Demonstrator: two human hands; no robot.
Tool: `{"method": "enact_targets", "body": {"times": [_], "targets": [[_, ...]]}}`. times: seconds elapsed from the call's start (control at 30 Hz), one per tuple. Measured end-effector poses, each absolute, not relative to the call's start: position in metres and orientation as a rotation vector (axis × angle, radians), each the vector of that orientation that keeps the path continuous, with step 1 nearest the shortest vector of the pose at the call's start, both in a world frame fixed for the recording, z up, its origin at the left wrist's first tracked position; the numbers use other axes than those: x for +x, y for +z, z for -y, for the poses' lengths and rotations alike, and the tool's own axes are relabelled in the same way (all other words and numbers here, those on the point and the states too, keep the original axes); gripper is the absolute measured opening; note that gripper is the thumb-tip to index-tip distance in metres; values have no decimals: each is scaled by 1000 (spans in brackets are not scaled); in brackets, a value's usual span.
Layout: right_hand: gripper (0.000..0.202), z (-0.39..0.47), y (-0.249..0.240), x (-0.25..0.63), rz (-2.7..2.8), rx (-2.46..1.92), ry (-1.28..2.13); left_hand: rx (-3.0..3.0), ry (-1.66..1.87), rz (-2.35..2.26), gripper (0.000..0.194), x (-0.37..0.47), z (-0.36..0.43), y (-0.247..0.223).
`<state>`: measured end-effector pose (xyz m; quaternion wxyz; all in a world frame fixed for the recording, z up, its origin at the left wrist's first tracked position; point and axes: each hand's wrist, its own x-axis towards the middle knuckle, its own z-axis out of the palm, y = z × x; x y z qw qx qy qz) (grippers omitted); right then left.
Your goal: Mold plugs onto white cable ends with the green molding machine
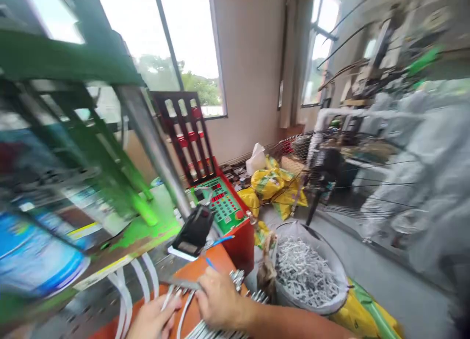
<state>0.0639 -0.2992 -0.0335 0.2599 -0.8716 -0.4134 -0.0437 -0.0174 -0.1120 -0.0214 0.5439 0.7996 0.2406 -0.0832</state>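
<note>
The left hand [154, 317] is low in the view, its fingers curled at a thin white tube among metal ends; it seems to pinch it, though blur hides how firmly. Just beside it, the right hand [220, 300] is closed round the end of a flat grey bar [183, 283], which lies crosswise above the left fingertips, perhaps so that one hand can steady while the other guides. Metal rods [216, 333] lie in a bundle below the right hand, probably kept there to be within easy reach, on the orange surface [220, 255]. White tubes [150, 275] droop over the front edge of the green machine base [165, 216], close to the left hand, and could snag a sideways move. A black device [194, 231] sits by that edge, in front of the green control panel [223, 206], whose lit displays face the worker, likely for easy reading. The metal column [157, 143] limits room forward and left; rightward, the lined basket [304, 273] of white pieces has its rim just beyond the forearm. Past it, grey floor [363, 265] gives more open room, bounded farther off by yellow bags [270, 182] and the wire fan guard [352, 182]
</note>
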Motion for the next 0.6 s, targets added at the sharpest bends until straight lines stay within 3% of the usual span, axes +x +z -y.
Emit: {"method": "enact_targets", "body": {"times": [0.13, 0.6], "targets": [[15, 306, -32, 60, 1159, -2198, 3, 1715, -170, -498, 38, -17, 132, 3], [25, 303, -33, 64, 1102, -2126, 63, 1626, -131, -595, 23, -24, 127, 2]]}}
